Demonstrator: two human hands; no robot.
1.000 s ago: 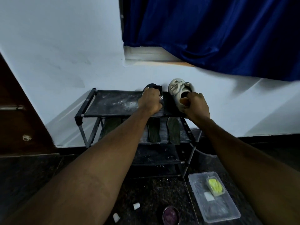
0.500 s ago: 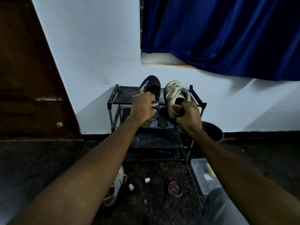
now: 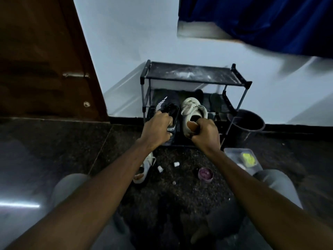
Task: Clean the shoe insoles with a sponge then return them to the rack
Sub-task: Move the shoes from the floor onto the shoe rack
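Head view: the left hand (image 3: 156, 130) curls tight round the heel of a black shoe (image 3: 168, 112). The right hand (image 3: 205, 134) grips a white shoe (image 3: 192, 112) just beside it. Both shoes are in front of the rack (image 3: 196, 82). Beyond the right hand a dark insole (image 3: 215, 104) lies on a shelf. Right of that hand is a yellow sponge (image 3: 248, 158) in a clear tray (image 3: 234, 154).

Place: a room in a home.
Door: a brown wooden door (image 3: 41, 60) with a metal latch (image 3: 75, 75), at the left.
Window: a blue curtain (image 3: 270, 22) hanging over a sill (image 3: 198, 31) in the pale painted wall (image 3: 126, 33).
Storage: a small black shoe rack (image 3: 191, 73) against the wall, with a dark bucket (image 3: 246, 121) just beside it.
Footwear: a black shoe (image 3: 166, 109) and a white shoe (image 3: 193, 110) before the rack; another shoe (image 3: 144, 170) on the floor.
Floor: dark speckled stone floor (image 3: 54, 141).
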